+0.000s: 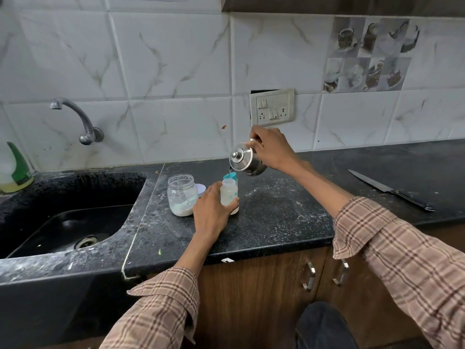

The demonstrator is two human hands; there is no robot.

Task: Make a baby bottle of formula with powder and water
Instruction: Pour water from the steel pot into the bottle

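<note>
A small open baby bottle (229, 193) stands on the black counter (276, 217), with my left hand (210, 210) wrapped around its left side. My right hand (270, 148) grips a steel kettle (245, 159) with a knobbed lid, tilted left above the bottle. A thin stream of water runs from its spout into the bottle's mouth. Just left of the bottle stands a clear open jar (181, 195) with white powder at its bottom and a scoop inside. A teal bottle cap (231, 176) sits right behind the bottle.
A white jar lid (201, 189) lies behind the jar. A black sink (68, 212) with a wall tap (80, 119) fills the left side, a green-capped bottle (15, 170) beside it. A long knife (390, 190) lies at the right. Powder dust speckles the counter.
</note>
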